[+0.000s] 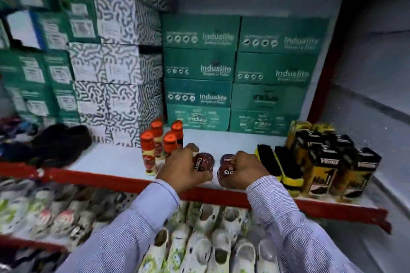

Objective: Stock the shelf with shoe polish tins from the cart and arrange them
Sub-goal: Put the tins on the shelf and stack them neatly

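Note:
Both my hands rest on the white shelf [115, 157] near its red front edge, each holding round dark red shoe polish tins. My left hand [182, 168] grips a tin [203, 162] with white lettering, tilted so its lid faces me. My right hand [246, 169] clutches two stacked tins [227, 167], one behind the other, partly hidden by my fingers. The two groups of tins sit close together, a small gap between them. The cart is not in view.
Several orange-capped polish bottles [158, 146] stand just left of my left hand. Black brushes [279, 165] and yellow-black boxes [330, 162] fill the right. Green shoe boxes [239, 73] line the back. Black shoes [57, 142] lie at left. White clogs [210, 241] fill the lower shelf.

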